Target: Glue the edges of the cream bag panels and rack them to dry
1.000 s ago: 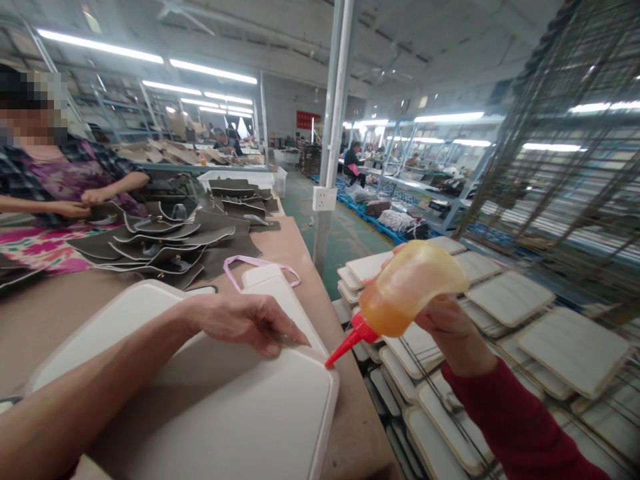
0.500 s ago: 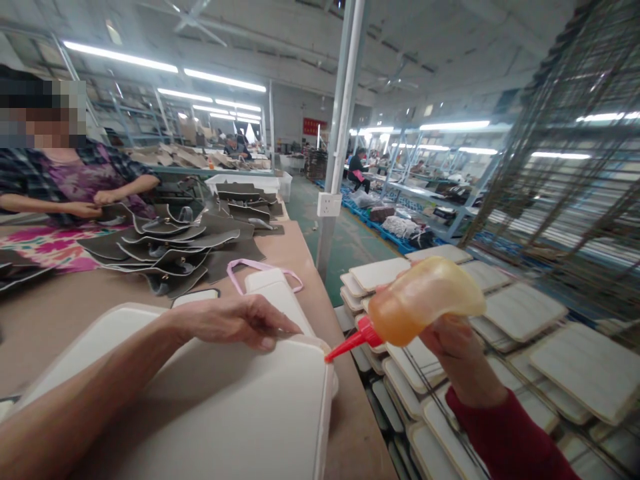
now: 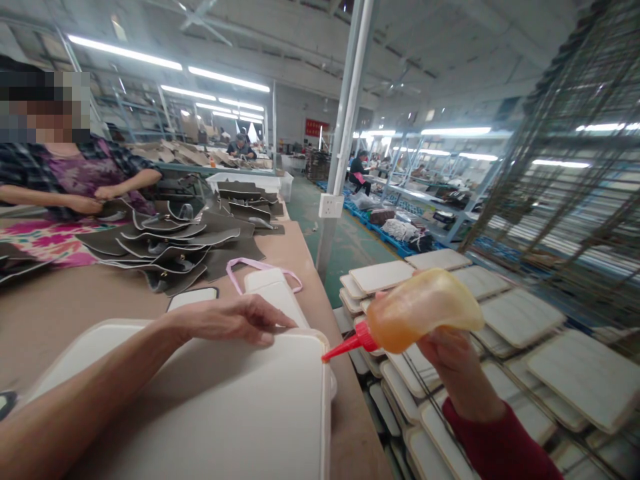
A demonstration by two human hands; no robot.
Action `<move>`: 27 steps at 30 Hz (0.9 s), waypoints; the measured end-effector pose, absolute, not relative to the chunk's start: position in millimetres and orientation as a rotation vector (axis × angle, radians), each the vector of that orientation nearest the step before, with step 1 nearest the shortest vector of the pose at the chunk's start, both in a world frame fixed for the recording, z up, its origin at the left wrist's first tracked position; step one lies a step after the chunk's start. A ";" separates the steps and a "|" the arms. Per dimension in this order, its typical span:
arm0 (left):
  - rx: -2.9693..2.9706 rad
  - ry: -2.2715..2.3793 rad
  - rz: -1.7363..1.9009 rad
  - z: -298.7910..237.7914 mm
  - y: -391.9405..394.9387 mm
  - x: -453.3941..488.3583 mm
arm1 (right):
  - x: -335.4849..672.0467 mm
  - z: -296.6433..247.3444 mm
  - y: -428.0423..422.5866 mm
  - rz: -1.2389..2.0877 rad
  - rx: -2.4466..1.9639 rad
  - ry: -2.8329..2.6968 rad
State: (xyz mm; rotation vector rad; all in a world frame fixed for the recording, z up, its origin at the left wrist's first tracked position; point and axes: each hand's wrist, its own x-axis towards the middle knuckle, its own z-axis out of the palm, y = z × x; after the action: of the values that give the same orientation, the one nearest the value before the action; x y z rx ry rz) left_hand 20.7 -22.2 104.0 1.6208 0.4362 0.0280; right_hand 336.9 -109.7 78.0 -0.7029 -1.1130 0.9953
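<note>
Glue bottle (image 3: 420, 310) was tipped sideways in my right hand (image 3: 447, 363), fingers clenched round it, red nozzle (image 3: 345, 345) right at the far corner of the white panel (image 3: 240, 400) on the table (image 3: 75, 300). My left hand (image 3: 235, 320) rested on that panel's far edge, fingers stretched out, gripping nothing. Dark leather pieces (image 3: 170, 243) were piled farther back.

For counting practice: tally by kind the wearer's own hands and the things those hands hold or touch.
Hands: 2, left hand and right hand
Squeeze bottle: 1
White panel: 1
Total: 4
</note>
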 end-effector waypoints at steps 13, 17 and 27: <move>1.563 0.486 0.024 98.0 -16.5 14.6 | 333.5 62.3 -108.4 0.989 -0.627 -1.011; 1.581 0.507 0.033 96.5 -12.5 13.3 | 333.5 66.3 -113.9 1.014 -0.640 -1.024; 1.576 0.544 0.071 91.5 -2.8 10.3 | 335.4 63.9 -121.1 1.073 -0.681 -1.140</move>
State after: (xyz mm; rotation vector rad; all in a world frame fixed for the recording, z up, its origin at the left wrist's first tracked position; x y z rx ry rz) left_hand 10.3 -2.8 91.5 1.5756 0.5438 0.0706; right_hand 335.4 -121.1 63.9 -0.6810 -1.1402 1.0725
